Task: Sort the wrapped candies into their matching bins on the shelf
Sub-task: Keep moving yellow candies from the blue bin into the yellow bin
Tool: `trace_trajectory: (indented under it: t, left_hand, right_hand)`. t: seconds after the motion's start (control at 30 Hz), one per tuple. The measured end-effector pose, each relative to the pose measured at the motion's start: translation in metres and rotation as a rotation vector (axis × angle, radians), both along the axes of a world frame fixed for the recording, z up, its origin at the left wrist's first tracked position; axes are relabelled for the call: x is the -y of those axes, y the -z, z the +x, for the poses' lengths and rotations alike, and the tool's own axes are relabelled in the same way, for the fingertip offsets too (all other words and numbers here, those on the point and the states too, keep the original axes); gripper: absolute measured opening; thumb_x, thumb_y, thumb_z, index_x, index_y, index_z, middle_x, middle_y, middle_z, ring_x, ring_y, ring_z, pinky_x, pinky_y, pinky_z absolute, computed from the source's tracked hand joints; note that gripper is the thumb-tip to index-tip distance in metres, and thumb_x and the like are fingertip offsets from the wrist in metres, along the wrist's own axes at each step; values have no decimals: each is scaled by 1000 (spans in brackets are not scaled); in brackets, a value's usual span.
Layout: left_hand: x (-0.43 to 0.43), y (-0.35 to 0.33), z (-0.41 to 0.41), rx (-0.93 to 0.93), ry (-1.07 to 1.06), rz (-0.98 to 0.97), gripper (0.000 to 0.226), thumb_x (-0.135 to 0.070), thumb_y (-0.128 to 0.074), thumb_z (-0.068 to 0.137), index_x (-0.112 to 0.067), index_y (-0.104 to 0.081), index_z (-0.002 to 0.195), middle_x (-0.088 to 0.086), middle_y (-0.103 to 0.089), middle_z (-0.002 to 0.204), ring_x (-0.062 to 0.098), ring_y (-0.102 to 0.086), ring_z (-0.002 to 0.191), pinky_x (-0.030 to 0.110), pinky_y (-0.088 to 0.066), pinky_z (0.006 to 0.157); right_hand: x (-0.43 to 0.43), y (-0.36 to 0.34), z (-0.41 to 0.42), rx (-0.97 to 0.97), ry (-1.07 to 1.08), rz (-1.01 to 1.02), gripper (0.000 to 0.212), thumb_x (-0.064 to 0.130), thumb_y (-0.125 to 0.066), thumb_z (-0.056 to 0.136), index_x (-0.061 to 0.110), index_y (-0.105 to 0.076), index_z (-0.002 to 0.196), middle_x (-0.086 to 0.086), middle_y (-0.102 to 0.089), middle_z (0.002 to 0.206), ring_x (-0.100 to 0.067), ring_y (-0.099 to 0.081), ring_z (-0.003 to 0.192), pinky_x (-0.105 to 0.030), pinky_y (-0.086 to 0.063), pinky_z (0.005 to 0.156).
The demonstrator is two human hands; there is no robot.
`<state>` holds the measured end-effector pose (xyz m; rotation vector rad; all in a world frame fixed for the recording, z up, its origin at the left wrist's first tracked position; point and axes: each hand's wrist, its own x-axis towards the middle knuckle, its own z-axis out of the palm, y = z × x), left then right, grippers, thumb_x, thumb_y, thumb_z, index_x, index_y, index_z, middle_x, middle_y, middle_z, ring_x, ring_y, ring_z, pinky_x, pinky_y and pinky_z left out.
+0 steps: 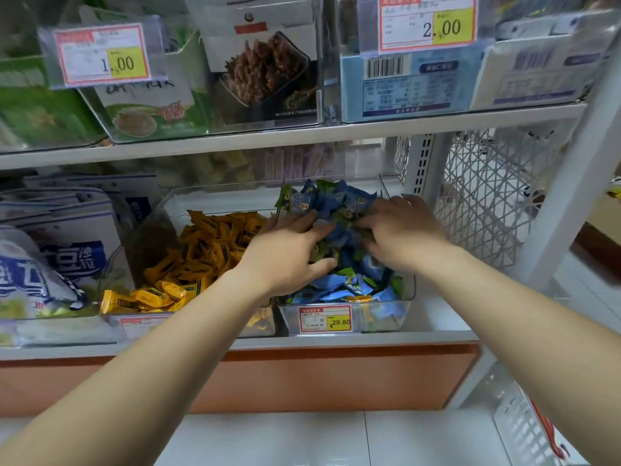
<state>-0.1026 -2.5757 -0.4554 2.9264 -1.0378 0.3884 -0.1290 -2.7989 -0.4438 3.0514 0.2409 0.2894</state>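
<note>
Together, both hands work the heaped right bin on the lower shelf. The left hand lies on the near-left part of the heap, its fingers spread and curled into the blue-and-green candies, thumb tucked under at the near side. The right hand lies on the far-right part, fingers apart and pressed down among the wrappers. Whether either hand pinches one particular candy cannot be told; the fingertips are buried in the pile.

Judged from the task, the step is a search through this heap for candies of the wrong kind. To do it well, the fingers should rake the upper layer aside gently, keeping the pile inside the clear walls, since it stands higher than the rim at the far side and could spill over the divider. A yellow wrapper shows at the near edge of this bin, just behind the price tag; it looks like a stray and is a likely item to lift out and carry left.

Containers:
- Right bin: clear plastic, filled with blue and green wrapped candies, with the one yellow piece at the near wall.
- Middle bin: clear plastic, touching the right bin's left side, holding yellow candies banked toward the near-right; its far-left corner is bare.
- Left of these: large blue-and-white bags.
- Upper shelf: clear bins of boxed goods with price tags; contents otherwise unclear.
</note>
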Motion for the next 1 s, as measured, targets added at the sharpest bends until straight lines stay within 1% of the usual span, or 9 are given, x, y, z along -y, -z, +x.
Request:
trace_trajectory:
  t: [0.2, 0.3, 0.37, 0.43, 0.5, 0.63, 0.8, 0.87, 1.0]
  left_hand:
    - [4, -13, 0, -51, -57, 38, 65, -70, -41, 92, -38, -38, 148, 2, -29, 161, 25, -28, 146, 44, -25, 118]
    - [8, -18, -19, 36, 0, -79, 56, -56, -52, 94, -31, -44, 144, 4, -40, 154, 29, -40, 137, 45, -40, 109]
    - [11, -20, -35, 32, 155, -236, 37, -37, -62, 92, -29, -60, 128, -1, -60, 130, 22, -57, 116, 41, -52, 92]
    - [16, -19, -49, -171, 280, -317, 22, -20, -63, 91, -24, -71, 111, -7, -69, 106, 10, -64, 95, 36, -55, 82]
    - [20, -13, -56, -385, 282, -270, 24, -14, -59, 93, -22, -73, 111, -10, -73, 102, 2, -66, 91, 30, -56, 84]
    - [23, -2, -56, -502, 210, -171, 36, -28, -61, 91, -25, -65, 126, -11, -66, 119, 4, -61, 103, 29, -52, 93]
    - [38, 14, -61, -335, 200, 24, 56, -46, -66, 86, -28, -55, 139, -1, -56, 117, 19, -50, 108, 31, -41, 87]
    - [38, 10, -59, -370, 198, -84, 42, -42, -71, 86, -29, -65, 126, -5, -52, 101, 13, -49, 93, 25, -34, 74]
    - [28, 2, -55, -492, 175, -302, 11, -30, -81, 81, -24, -76, 89, -12, -66, 86, 2, -59, 77, 13, -41, 64]
  right_hand:
    - [1, -15, 30, 34, -48, 30, 44, 56, -52, 93, 32, -63, 128, -4, -65, 123, -31, -60, 110, -39, -42, 90]
    - [4, -11, 23, 43, -50, 122, 43, 55, -50, 94, 32, -63, 128, -4, -68, 116, -30, -62, 104, -36, -48, 81]
    - [5, -13, 10, 86, -35, 246, 39, 54, -53, 92, 35, -64, 125, 0, -69, 115, -27, -63, 103, -38, -52, 83]
    - [8, -14, -9, 175, -61, 346, 31, 48, -58, 91, 35, -67, 117, 5, -70, 108, -22, -63, 99, -38, -53, 82]
    - [8, -12, -34, 172, -139, 483, 18, 39, -61, 90, 34, -69, 106, 15, -69, 95, -12, -65, 89, -34, -54, 78]
    - [8, -6, -67, 63, -214, 482, 14, 30, -63, 91, 32, -71, 102, 19, -70, 86, 0, -64, 81, -32, -55, 76]
    - [11, 2, -73, 25, -205, 436, 20, 29, -64, 90, 29, -73, 108, 16, -74, 96, -5, -66, 92, -35, -53, 86]
    - [10, 2, -73, 13, -199, 444, 22, 30, -63, 91, 31, -72, 111, 16, -74, 96, -5, -67, 93, -34, -52, 89]
    - [11, -1, -74, 4, -181, 498, 22, 28, -62, 91, 32, -72, 110, 16, -74, 94, -2, -67, 92, -31, -52, 89]
